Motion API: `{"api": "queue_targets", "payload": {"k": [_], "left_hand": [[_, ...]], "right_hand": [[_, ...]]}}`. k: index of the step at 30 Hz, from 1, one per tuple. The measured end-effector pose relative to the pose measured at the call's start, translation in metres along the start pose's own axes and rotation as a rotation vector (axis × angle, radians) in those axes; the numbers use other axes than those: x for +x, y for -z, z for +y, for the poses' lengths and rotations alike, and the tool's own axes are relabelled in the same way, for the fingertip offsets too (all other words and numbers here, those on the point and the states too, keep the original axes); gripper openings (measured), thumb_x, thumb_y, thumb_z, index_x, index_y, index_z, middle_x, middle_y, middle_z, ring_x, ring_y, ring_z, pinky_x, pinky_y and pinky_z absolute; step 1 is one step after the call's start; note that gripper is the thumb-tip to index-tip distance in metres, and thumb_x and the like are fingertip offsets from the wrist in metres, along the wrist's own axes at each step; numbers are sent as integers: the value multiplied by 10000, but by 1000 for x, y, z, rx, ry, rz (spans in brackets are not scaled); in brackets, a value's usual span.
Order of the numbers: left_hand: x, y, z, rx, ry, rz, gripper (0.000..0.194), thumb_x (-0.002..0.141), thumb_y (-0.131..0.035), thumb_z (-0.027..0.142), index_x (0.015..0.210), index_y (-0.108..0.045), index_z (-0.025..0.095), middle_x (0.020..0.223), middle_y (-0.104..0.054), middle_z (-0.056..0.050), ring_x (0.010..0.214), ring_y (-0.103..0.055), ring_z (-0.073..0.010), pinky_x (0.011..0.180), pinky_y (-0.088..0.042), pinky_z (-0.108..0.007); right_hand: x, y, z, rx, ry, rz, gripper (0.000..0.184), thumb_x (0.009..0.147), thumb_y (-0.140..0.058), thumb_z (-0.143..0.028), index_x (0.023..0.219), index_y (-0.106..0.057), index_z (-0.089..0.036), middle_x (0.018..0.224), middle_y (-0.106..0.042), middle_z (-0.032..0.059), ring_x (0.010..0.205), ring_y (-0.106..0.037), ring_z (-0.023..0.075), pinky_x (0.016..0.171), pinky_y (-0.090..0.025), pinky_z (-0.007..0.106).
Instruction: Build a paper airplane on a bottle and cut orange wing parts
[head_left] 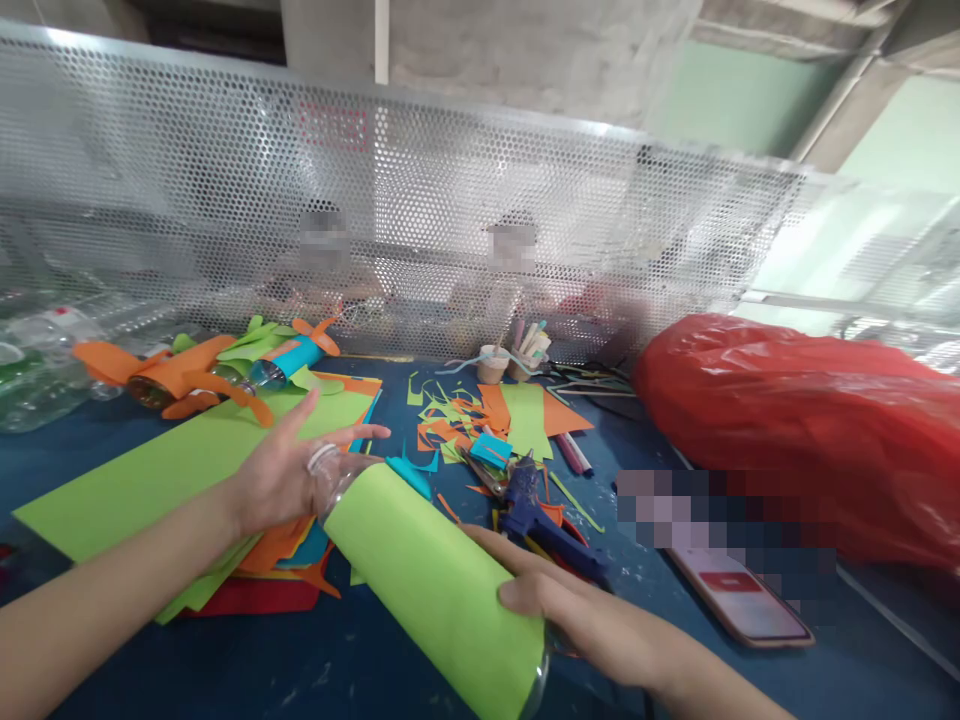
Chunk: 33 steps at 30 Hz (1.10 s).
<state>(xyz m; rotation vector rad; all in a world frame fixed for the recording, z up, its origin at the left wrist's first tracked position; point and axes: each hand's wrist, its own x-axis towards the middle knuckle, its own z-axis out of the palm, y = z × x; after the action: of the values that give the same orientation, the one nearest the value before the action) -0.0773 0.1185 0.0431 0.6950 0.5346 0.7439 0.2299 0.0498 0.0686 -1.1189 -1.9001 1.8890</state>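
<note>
A clear plastic bottle (439,590) wrapped in light green paper lies tilted across my front, its neck toward the upper left. My right hand (536,585) grips the lower part of its body, thumb on top of the paper and fingers along the far side. At the neck, my left hand (289,465) has its fingers stretched out and apart, the palm side against the bottle's mouth. Just beyond the bottle lie a blue glue gun (536,515), a cut blue paper piece (411,472) and a pair of scissors (482,470), partly covered.
Green paper sheets (112,490) lie at left, behind them an orange-wrapped bottle (180,375) and a blue-wrapped bottle (289,360). Paper scraps (450,410), cups of pens (493,365), a phone (742,590) and a red plastic bag (787,420) stand around. A perforated metal screen (450,180) closes the back.
</note>
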Motion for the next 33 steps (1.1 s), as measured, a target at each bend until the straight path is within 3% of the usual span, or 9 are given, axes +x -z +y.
{"api": "queue_targets", "payload": {"k": [5,9,12,16,20,23,26,30,33], "left_hand": [[-4,-1,4,292,22,-71,657,845,-462,677,1211,-553,140,1067,-716,-152,954,-666,-261,865,-474,-365],[-7,-3,1,420,47,-12,418,878,-625,423,1228,-553,206,1080,-696,-79,884,-665,-175,807,-472,-275],[-8,-7,-3,485,82,23,510,832,-718,280,1296,-509,240,1072,-690,-37,923,-665,-159,866,-464,-272],[-7,-14,-8,570,162,-6,687,714,-808,163,1322,-493,224,955,-726,-36,914,-685,-213,847,-480,-338],[-9,-22,-13,615,160,-22,825,690,-797,122,1394,-393,267,1018,-729,-48,969,-686,-227,879,-480,-369],[-14,-26,-19,597,109,49,890,699,-782,124,1438,-316,293,1068,-713,-50,1025,-675,-241,935,-469,-407],[-21,-29,-25,561,61,109,933,707,-776,131,1464,-264,319,1135,-690,-55,1096,-648,-264,992,-438,-447],[-29,-30,-30,559,67,161,860,741,-760,167,1452,-294,296,1148,-687,-72,1106,-639,-281,1005,-413,-469],[-32,-30,-30,597,105,116,716,768,-745,218,1395,-400,240,1176,-680,-91,1142,-614,-288,1000,-410,-446]], "right_hand": [[0,3,-2,-65,5,-13,623,840,-529,-407,1427,-423,-224,1371,-525,83,1227,-477,314,1006,-350,436],[1,5,-1,-112,-10,-8,487,857,-512,-447,1290,-490,-224,1080,-614,50,948,-583,248,845,-432,385],[-2,5,-5,-197,-2,-23,430,862,-529,-415,1251,-512,-233,973,-609,20,874,-578,215,780,-449,334],[-8,6,-12,-319,-11,-47,408,891,-539,-409,1275,-531,-272,1039,-633,15,917,-597,217,815,-471,323],[-9,7,-15,-349,-50,-66,438,916,-512,-422,1334,-513,-292,1183,-642,24,1069,-602,268,926,-458,382],[-10,7,-15,-375,-85,-52,464,931,-470,-485,1361,-512,-313,1350,-576,17,1263,-498,320,1046,-382,444],[-13,6,-12,-431,-109,3,495,937,-436,-568,1373,-510,-347,1422,-529,-2,1330,-433,339,1114,-299,485],[-15,3,-6,-486,-76,-18,622,888,-532,-598,1442,-422,-338,1408,-543,46,1251,-518,349,1040,-419,477],[-14,0,-5,-501,-56,-28,676,845,-615,-573,1441,-425,-319,1363,-577,68,1179,-573,345,982,-480,454]]}}
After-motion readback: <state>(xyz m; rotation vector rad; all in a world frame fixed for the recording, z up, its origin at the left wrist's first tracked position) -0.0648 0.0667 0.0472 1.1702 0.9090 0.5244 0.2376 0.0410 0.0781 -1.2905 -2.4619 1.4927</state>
